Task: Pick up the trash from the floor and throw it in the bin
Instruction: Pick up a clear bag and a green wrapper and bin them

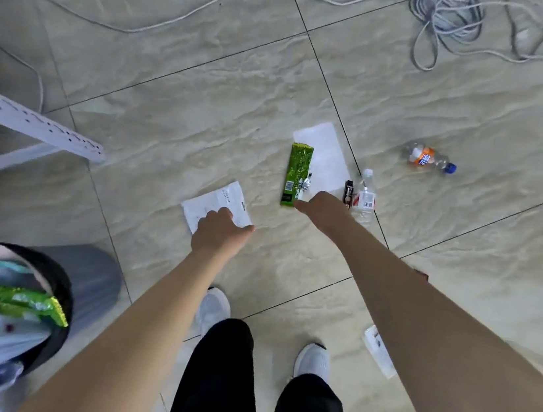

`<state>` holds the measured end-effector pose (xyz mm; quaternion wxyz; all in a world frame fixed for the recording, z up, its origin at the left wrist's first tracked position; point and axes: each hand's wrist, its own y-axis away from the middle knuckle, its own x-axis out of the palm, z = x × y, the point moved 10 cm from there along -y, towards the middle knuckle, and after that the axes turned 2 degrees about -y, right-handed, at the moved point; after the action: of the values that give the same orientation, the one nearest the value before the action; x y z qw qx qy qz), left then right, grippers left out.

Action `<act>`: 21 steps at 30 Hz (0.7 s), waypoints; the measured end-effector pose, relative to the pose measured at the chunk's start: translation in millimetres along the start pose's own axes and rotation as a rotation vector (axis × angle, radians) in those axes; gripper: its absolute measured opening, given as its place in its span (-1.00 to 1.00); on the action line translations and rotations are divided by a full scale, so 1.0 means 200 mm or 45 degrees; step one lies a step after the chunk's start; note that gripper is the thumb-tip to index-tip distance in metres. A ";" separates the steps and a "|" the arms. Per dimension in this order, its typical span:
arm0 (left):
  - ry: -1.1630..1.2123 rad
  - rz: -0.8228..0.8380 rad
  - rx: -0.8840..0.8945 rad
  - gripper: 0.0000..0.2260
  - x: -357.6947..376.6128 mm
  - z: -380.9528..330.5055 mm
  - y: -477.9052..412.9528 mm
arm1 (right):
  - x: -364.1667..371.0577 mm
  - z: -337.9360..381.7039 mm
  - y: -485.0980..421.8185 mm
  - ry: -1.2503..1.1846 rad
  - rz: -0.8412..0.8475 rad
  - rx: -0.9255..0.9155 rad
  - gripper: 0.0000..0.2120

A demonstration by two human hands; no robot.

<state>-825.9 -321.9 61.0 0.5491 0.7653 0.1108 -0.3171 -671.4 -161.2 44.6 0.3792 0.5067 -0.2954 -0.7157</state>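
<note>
A white printed paper slip [220,201] lies flat on the tiled floor. My left hand [219,235] is on its near edge, thumb spread, with nothing lifted. A green snack wrapper [297,171] lies to the right, partly on a blank white sheet [327,154]. My right hand [321,207] hovers at the wrapper's near end, thumb pointing at it, holding nothing. A small black item [348,193], a clear water bottle [366,197] and an orange soda bottle [428,157] lie further right. The grey bin [94,281], filled with wrappers, stands at lower left.
A white perforated rack frame [41,130] juts in at left. Grey cables [449,22] coil at the top right, and one runs across the floor. Another white scrap [378,351] lies beside my right shoe [313,360]. Both my feet stand just behind the trash.
</note>
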 end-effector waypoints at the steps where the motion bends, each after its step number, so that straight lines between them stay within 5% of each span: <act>1: 0.000 0.018 0.001 -0.46 0.02 0.01 -0.06 | 0.01 -0.02 -0.06 -0.025 -0.033 0.040 -0.53; 7: -0.101 0.022 0.006 -0.44 0.22 0.13 -0.62 | 0.23 -0.23 -0.59 -0.266 -0.075 0.297 -0.59; 11: -0.123 -0.057 -0.015 -0.45 0.37 0.24 -1.02 | 0.32 -0.35 -1.00 -0.254 -0.243 0.297 -0.40; 18: -0.296 -0.122 0.025 -0.37 0.52 0.38 -1.54 | 0.11 -0.14 -1.56 0.321 -0.533 -0.222 -0.52; 21: -0.443 -0.214 0.114 -0.35 0.51 0.38 -1.62 | 0.12 0.04 -1.71 0.725 -0.449 -0.515 -0.41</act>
<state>-941.4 -288.4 -265.2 0.4968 0.7108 0.0634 -0.4939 -767.3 2.2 -241.2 0.4093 0.6431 0.0602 -0.6444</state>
